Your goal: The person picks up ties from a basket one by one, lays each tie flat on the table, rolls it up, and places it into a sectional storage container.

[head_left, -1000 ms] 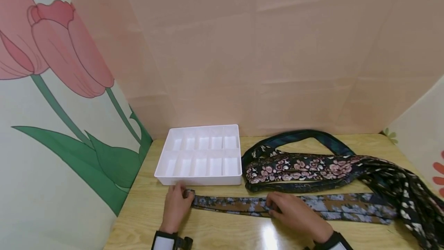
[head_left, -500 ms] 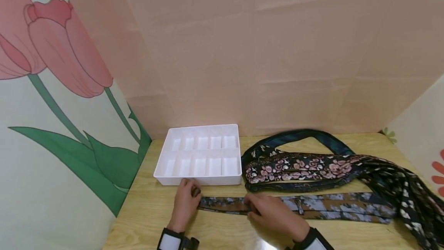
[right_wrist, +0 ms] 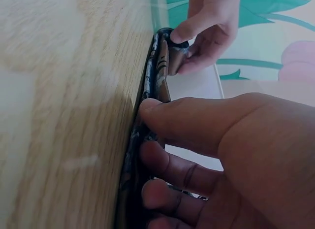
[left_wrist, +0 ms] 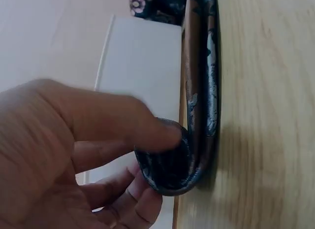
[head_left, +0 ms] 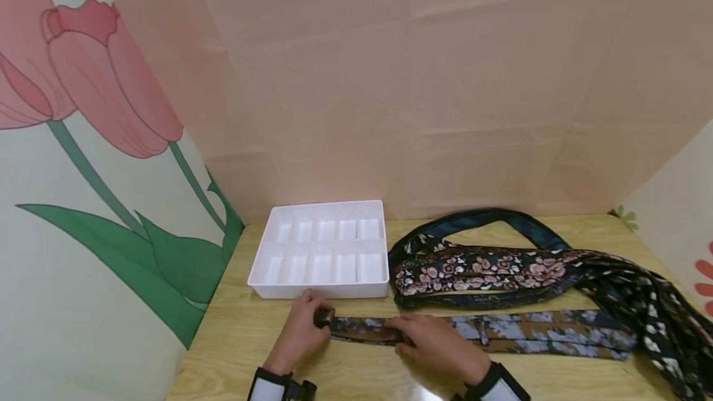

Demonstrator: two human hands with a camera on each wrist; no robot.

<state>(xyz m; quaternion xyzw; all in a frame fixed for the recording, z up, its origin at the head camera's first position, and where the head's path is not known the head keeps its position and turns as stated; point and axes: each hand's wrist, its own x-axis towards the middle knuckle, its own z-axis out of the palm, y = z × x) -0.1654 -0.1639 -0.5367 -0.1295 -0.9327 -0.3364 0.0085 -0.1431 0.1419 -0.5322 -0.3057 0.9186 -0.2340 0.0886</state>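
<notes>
A brown necktie with blue flowers [head_left: 540,332] lies lengthwise on the table, its left end rolled into a coil. My left hand [head_left: 301,334] pinches this coil [left_wrist: 170,176] between thumb and fingers, just in front of the white box. Farther along the tie, my right hand [head_left: 440,346] grips its edges; in the right wrist view the thumb [right_wrist: 162,113] is on one side and the fingertips on the other. Two layers of the tie run out from the coil in the left wrist view. The fabric under the right palm is hidden.
A white divided box [head_left: 320,289] with several compartments stands behind the left hand. To its right lies a pile of dark floral neckties [head_left: 484,268], trailing off the right side. A pinkish-tan backdrop [head_left: 412,110] rises behind the table [head_left: 356,376].
My left hand has shifted right along the table, with the coil. The right hand has slid left along the tie, so less of it shows between my hands.
</notes>
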